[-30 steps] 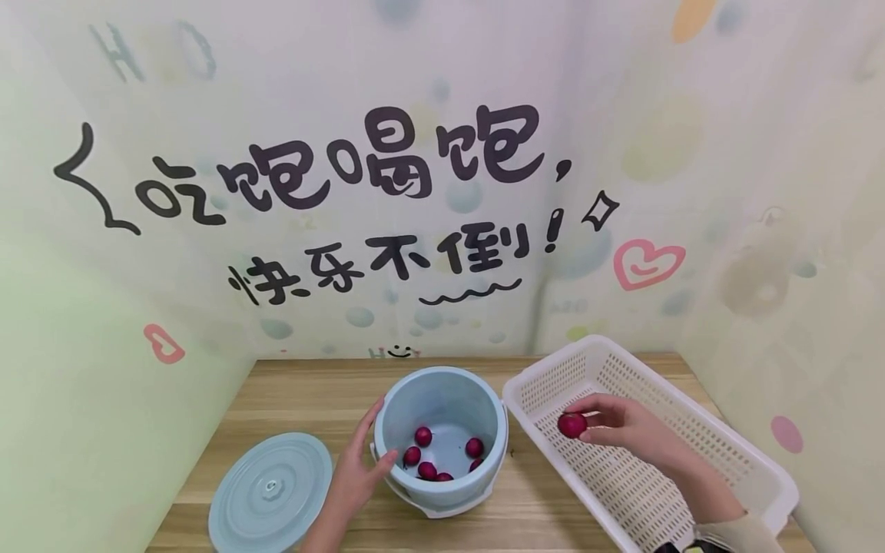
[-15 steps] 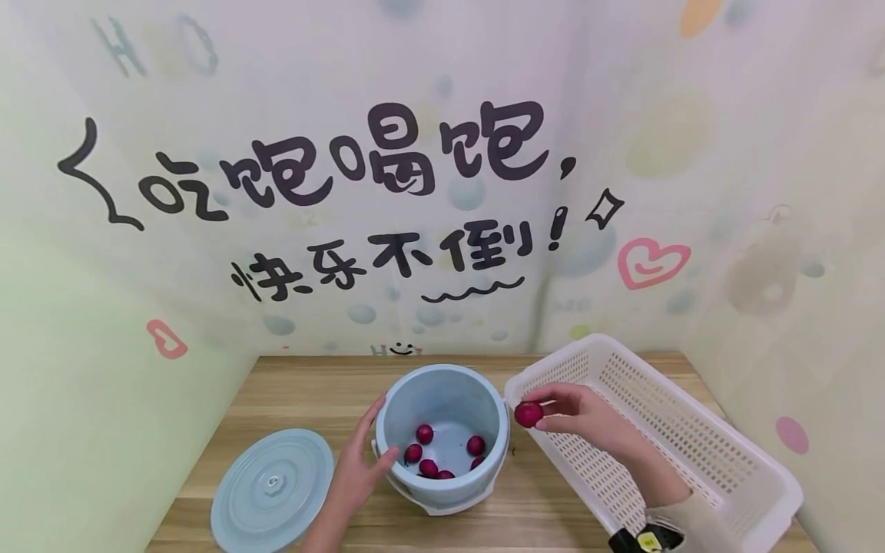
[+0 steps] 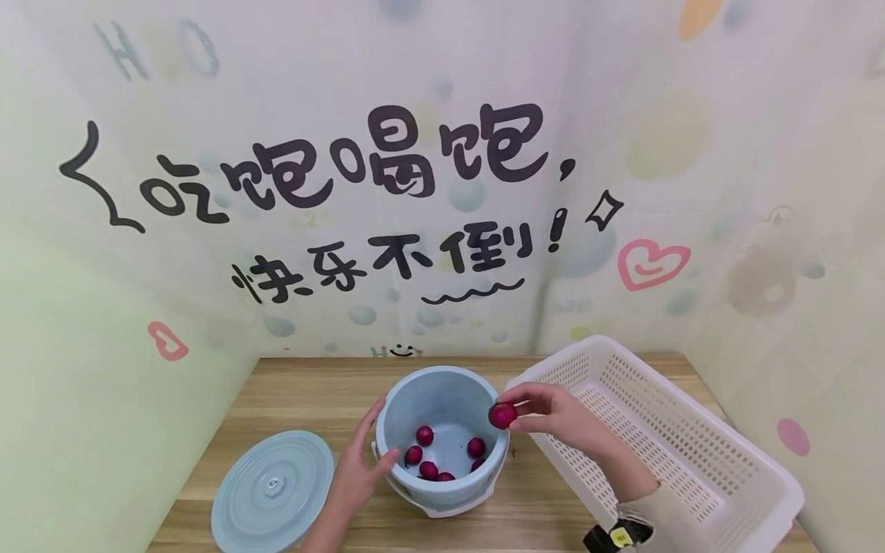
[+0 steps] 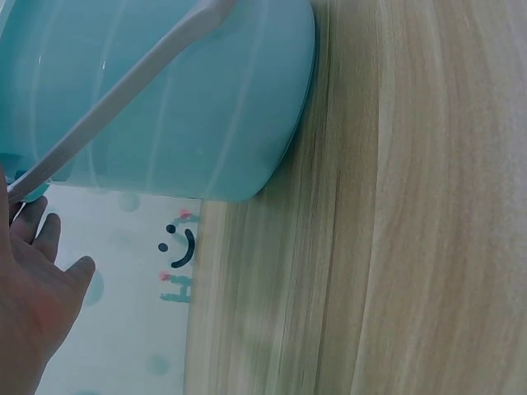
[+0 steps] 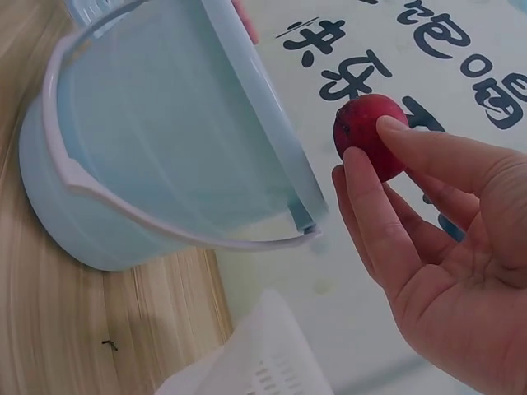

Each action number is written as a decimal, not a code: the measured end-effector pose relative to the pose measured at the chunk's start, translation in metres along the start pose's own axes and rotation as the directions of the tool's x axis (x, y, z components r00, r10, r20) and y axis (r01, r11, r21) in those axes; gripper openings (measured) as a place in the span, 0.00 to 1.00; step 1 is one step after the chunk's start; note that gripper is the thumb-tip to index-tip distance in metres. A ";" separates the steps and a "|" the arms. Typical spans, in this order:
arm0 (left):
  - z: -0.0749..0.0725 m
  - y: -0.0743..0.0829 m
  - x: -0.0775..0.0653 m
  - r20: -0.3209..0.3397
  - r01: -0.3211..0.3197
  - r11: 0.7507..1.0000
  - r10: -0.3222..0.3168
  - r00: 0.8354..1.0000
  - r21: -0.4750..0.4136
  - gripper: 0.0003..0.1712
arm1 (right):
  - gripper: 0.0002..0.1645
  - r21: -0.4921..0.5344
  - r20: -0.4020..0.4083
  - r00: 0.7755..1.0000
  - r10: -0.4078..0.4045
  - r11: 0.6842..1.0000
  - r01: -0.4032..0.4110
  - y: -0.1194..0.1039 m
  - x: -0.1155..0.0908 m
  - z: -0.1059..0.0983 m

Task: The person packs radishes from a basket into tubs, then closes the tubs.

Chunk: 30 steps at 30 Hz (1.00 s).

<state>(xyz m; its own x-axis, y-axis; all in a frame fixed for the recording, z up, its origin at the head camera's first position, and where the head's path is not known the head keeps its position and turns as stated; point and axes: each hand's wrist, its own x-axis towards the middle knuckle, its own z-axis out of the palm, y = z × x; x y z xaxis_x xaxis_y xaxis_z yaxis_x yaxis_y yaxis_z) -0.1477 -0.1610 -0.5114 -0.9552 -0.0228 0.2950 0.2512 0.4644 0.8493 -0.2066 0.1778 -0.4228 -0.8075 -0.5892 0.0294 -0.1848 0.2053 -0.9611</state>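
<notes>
A round red radish (image 3: 502, 415) is pinched between thumb and fingertips of my right hand (image 3: 553, 415), at the right rim of the light blue bucket (image 3: 442, 488). In the right wrist view the radish (image 5: 370, 136) shows a dark spot, with the bucket's (image 5: 165, 140) rim beside it. Several similar radishes (image 3: 429, 469) lie on the bucket's floor. My left hand (image 3: 356, 476) rests against the bucket's left side, thumb and fingers spread near the rim. The left wrist view shows that hand (image 4: 37, 304) at the end of the bucket's grey handle (image 4: 115, 103).
Right of the bucket stands a white perforated plastic basket (image 3: 750, 453), partly covered by the right forearm. A light blue round lid (image 3: 273, 484) lies on the wooden table (image 3: 311, 388) at the left. A printed wall (image 3: 387, 307) rises behind the table.
My right hand has carried the radish leftward from above the white basket to the bucket's right rim. The left hand stays at the bucket's side.
</notes>
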 end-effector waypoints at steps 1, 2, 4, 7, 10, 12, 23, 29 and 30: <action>0.000 0.000 0.000 0.000 -0.001 1.000 0.001 1.000 -0.002 0.45 | 0.24 0.004 0.001 1.000 -0.002 1.000 0.002 0.000 0.001 0.001; 0.000 0.000 0.000 -0.001 -0.002 1.000 0.002 1.000 -0.003 0.45 | 0.24 0.001 -0.001 1.000 -0.002 1.000 0.002 0.000 0.002 0.002; 0.001 0.000 0.000 -0.002 -0.004 1.000 0.004 1.000 -0.006 0.45 | 0.24 0.002 -0.011 1.000 -0.006 1.000 0.006 0.000 0.003 0.004; 0.001 0.002 0.000 0.002 0.005 1.000 -0.005 1.000 -0.007 0.45 | 0.25 0.006 -0.033 0.999 -0.018 1.000 0.018 0.000 0.004 0.007; 0.000 0.003 0.000 0.003 0.005 1.000 -0.005 1.000 0.008 0.45 | 0.24 0.019 -0.044 0.998 -0.042 0.999 0.043 0.000 0.006 0.010; -0.001 0.003 0.001 0.000 0.002 1.000 -0.002 1.000 0.016 0.44 | 0.23 0.024 -0.042 0.998 -0.052 0.998 0.053 0.001 0.006 0.013; -0.005 0.005 0.000 -0.007 -0.043 0.998 0.043 0.999 0.041 0.47 | 0.21 0.051 -0.003 0.996 -0.094 0.994 0.094 -0.007 0.009 0.032; -0.013 0.008 -0.001 -0.032 -0.038 0.998 0.039 0.999 0.044 0.47 | 0.20 0.059 0.015 0.996 -0.086 0.995 0.085 -0.016 0.013 0.050; -0.015 0.007 -0.001 -0.040 -0.036 0.998 0.038 0.998 0.050 0.47 | 0.20 0.063 0.019 0.997 -0.077 0.995 0.076 -0.018 0.014 0.054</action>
<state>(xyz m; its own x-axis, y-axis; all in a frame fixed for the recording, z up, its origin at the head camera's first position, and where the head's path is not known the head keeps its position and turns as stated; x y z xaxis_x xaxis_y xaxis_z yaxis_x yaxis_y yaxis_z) -0.1424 -0.1707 -0.4989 -0.9379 -0.0400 0.3445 0.2777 0.5086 0.8150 -0.1846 0.1237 -0.4197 -0.7798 -0.6182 0.0984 -0.2100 0.1103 -0.9715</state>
